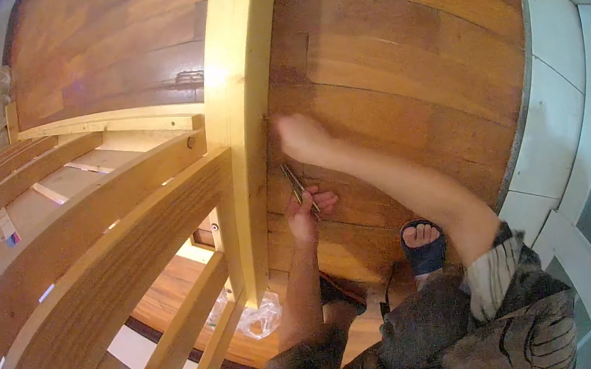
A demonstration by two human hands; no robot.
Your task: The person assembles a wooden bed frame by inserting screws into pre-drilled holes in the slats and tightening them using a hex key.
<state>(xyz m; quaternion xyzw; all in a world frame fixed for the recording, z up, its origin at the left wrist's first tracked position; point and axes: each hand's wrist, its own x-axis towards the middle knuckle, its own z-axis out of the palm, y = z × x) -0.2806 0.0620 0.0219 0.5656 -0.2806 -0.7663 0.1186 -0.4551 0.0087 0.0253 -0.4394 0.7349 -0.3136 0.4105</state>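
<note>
My left hand [302, 212] holds a few thin metal rods [290, 178], which look like long bolts or a folded tool; their exact kind is unclear. They point up and slightly left, close beside a thick pale wooden post [236, 71]. Farther up, my right hand [296, 138] is at the post's right side face, its fingers drawn together and blurred. Whatever they pinch, if anything, is too small to make out. A small dark spot, perhaps a hole or fastener, shows on the post by the fingertips.
Wooden rails and slats [112, 235] of a frame join the post on the left. A clear plastic bag [260, 317] lies by the post's lower end. My sandalled foot [424, 245] stands on the brown wooden floor [398, 54]. White panelling [560, 114] runs along the right.
</note>
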